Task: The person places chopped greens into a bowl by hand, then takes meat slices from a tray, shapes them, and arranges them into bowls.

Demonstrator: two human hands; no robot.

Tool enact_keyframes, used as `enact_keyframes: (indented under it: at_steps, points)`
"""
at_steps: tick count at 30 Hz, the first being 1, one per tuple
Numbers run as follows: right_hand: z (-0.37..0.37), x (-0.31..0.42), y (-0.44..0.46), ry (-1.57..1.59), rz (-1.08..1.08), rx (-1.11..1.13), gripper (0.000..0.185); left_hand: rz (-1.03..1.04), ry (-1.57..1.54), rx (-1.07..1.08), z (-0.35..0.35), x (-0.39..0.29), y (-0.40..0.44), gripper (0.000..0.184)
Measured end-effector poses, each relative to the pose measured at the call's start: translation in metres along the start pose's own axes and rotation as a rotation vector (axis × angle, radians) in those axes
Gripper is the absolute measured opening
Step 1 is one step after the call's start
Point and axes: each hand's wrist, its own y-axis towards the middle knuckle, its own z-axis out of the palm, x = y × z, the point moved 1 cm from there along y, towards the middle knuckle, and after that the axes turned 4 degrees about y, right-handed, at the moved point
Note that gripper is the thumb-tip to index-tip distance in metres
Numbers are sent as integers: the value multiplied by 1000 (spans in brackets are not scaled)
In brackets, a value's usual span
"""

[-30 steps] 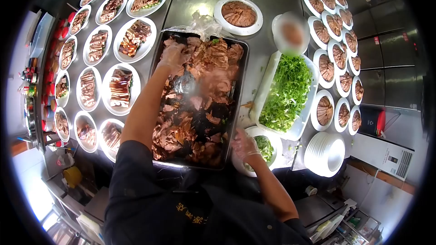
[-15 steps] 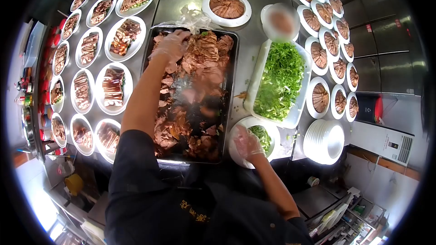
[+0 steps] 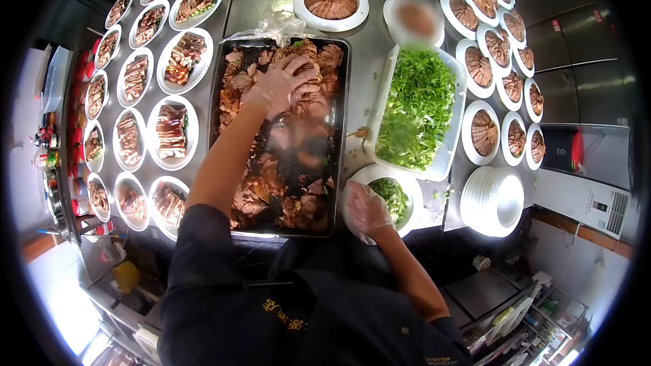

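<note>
My left hand point(image 3: 285, 86), in a clear plastic glove, lies on sliced cooked meat point(image 3: 310, 61) with its fingers spread. The meat fills the upper part of a black rectangular tray point(image 3: 344, 122), with looser chunks point(image 3: 261, 186) lower down. At the near table edge, my gloved right hand point(image 3: 368, 209) grips the left side of a white plate point(image 3: 415, 207). Its fingers are close together over the rim and partly hide it. Chopped greens point(image 3: 390, 196) lie on that plate. Just beyond it stands a white tub point(image 3: 456, 142) full of chopped greens point(image 3: 419, 112).
Plates of sliced meat point(image 3: 178, 131) stand in rows on the left, and more plates point(image 3: 484, 133) overlap on the right. A stack of white plates point(image 3: 491, 201) is at the right front edge. Beyond the tray sit a plate of meat point(image 3: 331, 3) and crumpled plastic film point(image 3: 278, 27).
My left hand has moved right, from the tray's upper left onto the sliced meat, and its fingers have spread. My right hand stays at the plate, turned slightly. The whole view has shifted a little.
</note>
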Motion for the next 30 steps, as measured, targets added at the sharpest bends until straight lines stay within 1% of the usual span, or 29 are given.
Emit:
enact_keyframes:
  at_steps: [1,2,3,4,5,6,7,8,9,11,12,13,14,15,16,18,22,24,25,27,28,30]
  points:
    - [-1,3,1,-8,-4,5,53,11,-70,11,16,9,1,47]
    - [-1,7,4,-31,-67,-54,51,-36,-4,161,32,21,1,44]
    - [-4,9,5,-52,-128,-117,49,-38,-4,155,37,30,-4,44]
    - [-8,11,2,-57,-128,-117,49,-257,-16,245,39,40,-11,48]
    - [-10,13,-2,-48,-39,-82,47,-474,-27,335,43,49,-16,52]
    - [-11,12,-5,-38,50,-49,45,-612,-62,307,28,52,-18,46]
    - [-12,9,-9,-38,52,-53,45,-747,-97,280,8,50,-22,42]
    - [-13,3,-12,-27,45,-71,43,-793,95,129,-1,40,-23,42]
    - [-12,-2,-15,-15,40,-88,42,-787,95,130,2,40,-22,42]
    - [-5,-11,-23,29,64,-110,43,-547,138,-86,12,39,-27,56]
    - [-2,-14,-25,70,86,-130,45,-626,-361,-74,18,25,-18,57]
    - [-1,-17,-25,71,88,-127,45,-393,-381,-113,20,19,-11,50]
    - [1,-19,-25,17,22,-135,45,-370,-227,-25,24,5,-10,54]
    - [1,-19,-25,-36,-44,-143,44,-345,-72,62,3,-20,2,59]
    - [-1,-12,-23,-37,-44,-140,44,-347,-73,62,3,-23,4,59]
    - [-7,1,-16,-30,31,-90,44,-449,-49,205,4,-24,7,73]
    - [-11,13,-8,13,7,-89,37,-418,56,207,2,-26,7,72]
    - [-10,15,-7,-9,-11,-103,37,-454,-107,281,0,-25,6,67]
    - [-9,16,-7,-9,-12,-104,37,-454,-106,280,-3,-26,7,67]
    - [-9,19,-6,-7,-6,-85,36,-489,-147,345,-8,-28,8,59]
    - [-9,20,-5,-6,-8,-88,36,-488,-144,343,-6,-26,9,59]
    - [-9,23,-2,-30,-36,-118,35,-415,-124,472,4,-24,12,54]
